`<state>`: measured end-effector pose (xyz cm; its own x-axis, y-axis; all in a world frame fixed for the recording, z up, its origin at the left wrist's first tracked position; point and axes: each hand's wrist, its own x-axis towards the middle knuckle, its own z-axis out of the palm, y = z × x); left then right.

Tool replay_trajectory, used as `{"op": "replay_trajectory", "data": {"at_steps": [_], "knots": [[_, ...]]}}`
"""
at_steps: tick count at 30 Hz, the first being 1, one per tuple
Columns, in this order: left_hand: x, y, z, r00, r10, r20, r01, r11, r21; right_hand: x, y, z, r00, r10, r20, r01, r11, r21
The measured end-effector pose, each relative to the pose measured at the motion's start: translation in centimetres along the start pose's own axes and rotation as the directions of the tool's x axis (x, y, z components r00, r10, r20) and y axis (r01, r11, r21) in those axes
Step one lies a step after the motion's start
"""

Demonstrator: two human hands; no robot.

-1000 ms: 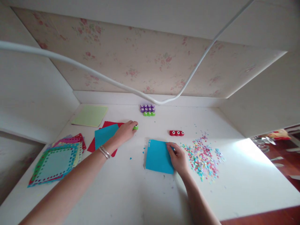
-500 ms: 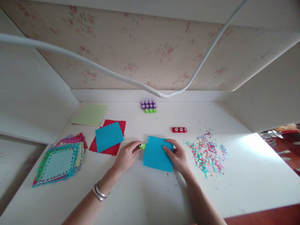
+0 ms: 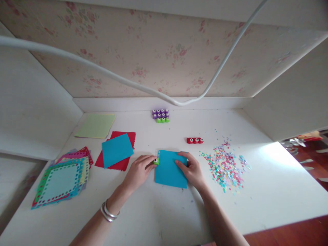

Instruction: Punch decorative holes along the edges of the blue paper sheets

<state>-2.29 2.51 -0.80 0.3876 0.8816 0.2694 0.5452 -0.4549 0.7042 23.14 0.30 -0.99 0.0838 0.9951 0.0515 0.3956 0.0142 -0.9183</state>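
Currently pinching a green punch [image 3: 156, 161] in the left grip [image 3: 138, 171] at the left edge of the blue sheet [image 3: 169, 171], clasping that sheet's right side in the right grip [image 3: 192, 169].

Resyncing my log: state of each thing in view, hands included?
Near blue sheet, far left corner holed
Green punch, at that sheet's left edge
Left hand, pinching the green punch
Right hand, on near blue sheet
Red sheets, right edge notched
Other blue sheet, on red sheets
Pale green paper, flat
Patterned sheets, fanned, holes along edges
Purple punches, two rows
Other green punches, one row
Red punches, one row
Confetti, scattered
Cable, sagging
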Motion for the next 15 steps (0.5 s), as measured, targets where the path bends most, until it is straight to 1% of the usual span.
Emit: {"op": "replay_trajectory", "data": {"at_steps": [2,4,5,7,8,9,11,13,15], "knots": [[0.0,0.3,-0.1,1.000,0.022,0.022,-0.022,1.000,0.022,-0.1,-0.2,0.0,0.998,-0.062,0.020,0.064,0.994,-0.083],[-0.2,0.4,-0.1,0.999,0.029,0.038,-0.031,0.998,0.050,-0.4,-0.4,0.0,0.988,-0.154,0.018,0.155,0.966,-0.209],[-0.3,0.5,-0.1,0.999,0.028,0.039,-0.031,0.998,0.062,-0.7,-0.6,-0.1,0.978,-0.209,0.004,0.201,0.935,-0.293],[-0.5,0.5,-0.2,0.999,0.018,0.033,-0.020,0.996,0.082,-1.3,-0.9,-0.1,0.948,-0.318,-0.018,0.275,0.845,-0.459],[-0.6,0.5,-0.2,1.000,0.010,0.030,-0.012,0.996,0.088,-1.6,-1.1,0.0,0.933,-0.361,-0.009,0.303,0.797,-0.522],[-0.7,0.4,-0.2,1.000,0.002,0.028,-0.005,0.996,0.092,-1.9,-1.2,0.0,0.922,-0.386,0.023,0.331,0.757,-0.564],[-0.9,0.3,-0.2,1.000,-0.006,0.026,0.004,0.995,0.097,-2.4,-1.5,0.3,0.911,-0.387,0.139,0.390,0.705,-0.593],[-0.9,0.2,-0.2,1.000,-0.005,0.022,0.003,0.995,0.098,-2.8,-1.5,0.7,0.899,-0.362,0.247,0.436,0.681,-0.588],[-0.8,0.2,-0.2,1.000,-0.002,0.017,0.001,0.995,0.095,-3.0,-1.3,0.9,0.891,-0.348,0.291,0.454,0.677,-0.580]]}}
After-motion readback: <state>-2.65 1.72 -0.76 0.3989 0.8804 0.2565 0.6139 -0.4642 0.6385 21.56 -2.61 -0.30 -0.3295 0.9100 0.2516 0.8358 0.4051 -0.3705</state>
